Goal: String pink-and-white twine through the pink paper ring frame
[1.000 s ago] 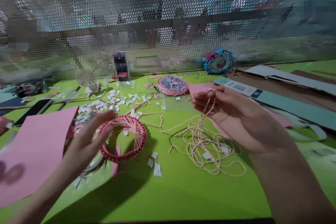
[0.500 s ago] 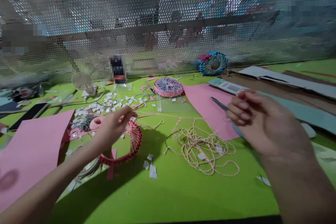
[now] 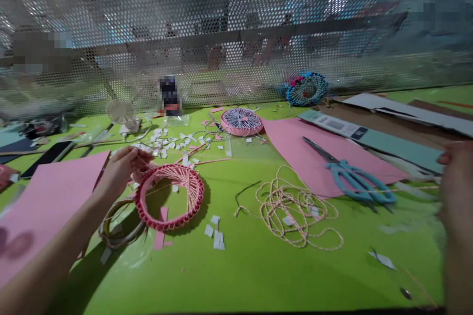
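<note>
The right hand [image 3: 456, 197], now blurred at the 3 o'clock edge, has released the blue-handled steel scissors [image 3: 354, 182] onto a pink paper sheet [image 3: 295, 157] at 2 o'clock, while the left hand [image 3: 123, 170] curls, its grasp unclear, beside the round red-rimmed twine-strung ring [image 3: 197, 192] at 10 o'clock.

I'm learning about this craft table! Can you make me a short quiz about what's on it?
1. True or false: the blades of the blue-handled scissors rest on the pink paper.
2. Which hand is closest to the red-rimmed ring? a) left hand b) right hand
3. Fill in the gap: the loose tangle on the green table is made of ___.

Key: 1 true; 2 a; 3 twine.
</note>
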A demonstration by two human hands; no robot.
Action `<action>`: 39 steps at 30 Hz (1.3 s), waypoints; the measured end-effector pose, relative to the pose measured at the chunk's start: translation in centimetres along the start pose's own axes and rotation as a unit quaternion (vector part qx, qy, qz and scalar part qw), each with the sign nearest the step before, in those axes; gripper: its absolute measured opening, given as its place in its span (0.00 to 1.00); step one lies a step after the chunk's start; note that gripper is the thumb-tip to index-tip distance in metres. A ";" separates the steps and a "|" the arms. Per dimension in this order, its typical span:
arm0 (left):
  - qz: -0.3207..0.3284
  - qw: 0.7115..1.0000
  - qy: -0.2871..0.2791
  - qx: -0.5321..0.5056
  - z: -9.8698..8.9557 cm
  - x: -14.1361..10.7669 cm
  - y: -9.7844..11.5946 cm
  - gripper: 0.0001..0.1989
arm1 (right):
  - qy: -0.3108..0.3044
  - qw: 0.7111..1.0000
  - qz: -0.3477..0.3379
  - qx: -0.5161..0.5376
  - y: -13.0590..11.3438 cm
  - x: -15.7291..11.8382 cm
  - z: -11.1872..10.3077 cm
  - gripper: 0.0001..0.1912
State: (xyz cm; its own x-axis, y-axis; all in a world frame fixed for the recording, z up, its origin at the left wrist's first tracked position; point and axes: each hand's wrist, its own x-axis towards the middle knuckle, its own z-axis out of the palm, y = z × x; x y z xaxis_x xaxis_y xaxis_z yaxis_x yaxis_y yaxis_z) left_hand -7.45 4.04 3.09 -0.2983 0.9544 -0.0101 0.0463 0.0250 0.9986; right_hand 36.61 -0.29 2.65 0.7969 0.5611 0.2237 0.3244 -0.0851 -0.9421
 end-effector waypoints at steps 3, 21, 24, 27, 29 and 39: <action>0.024 1.000 -0.020 -0.002 1.3 -0.6 0.7 0.10 | -0.073 0.979 -0.050 -0.184 -0.4 -0.7 0.7 0.06; 0.251 0.850 -0.281 0.368 5.8 -2.7 4.2 0.15 | -0.590 0.791 -0.046 0.155 -6.5 -11.6 6.1 0.07; 0.140 0.801 -0.291 0.505 3.0 0.4 1.6 0.19 | -0.548 0.810 -0.034 0.204 -6.0 -10.1 4.3 0.07; 0.086 0.772 -0.329 0.536 1.5 1.8 -0.1 0.19 | -0.494 0.836 -0.023 0.237 -5.7 -9.1 3.3 0.06; 0.098 0.770 -0.339 0.532 1.4 1.7 -0.3 0.18 | -0.475 0.846 -0.010 0.243 -5.7 -8.9 3.0 0.05; 0.200 0.756 -0.454 0.427 7.7 -1.4 -0.1 0.11 | -0.482 0.828 0.012 0.288 -7.6 -9.9 3.7 0.08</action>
State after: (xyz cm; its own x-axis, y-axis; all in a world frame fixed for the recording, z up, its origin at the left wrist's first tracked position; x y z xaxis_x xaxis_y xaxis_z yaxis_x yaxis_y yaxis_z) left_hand 0.34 5.01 2.59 0.6619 0.7373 -0.1352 0.6741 -0.5065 0.5377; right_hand 24.40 -2.15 6.64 -0.0667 0.9846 0.1615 -0.2024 0.1451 -0.9685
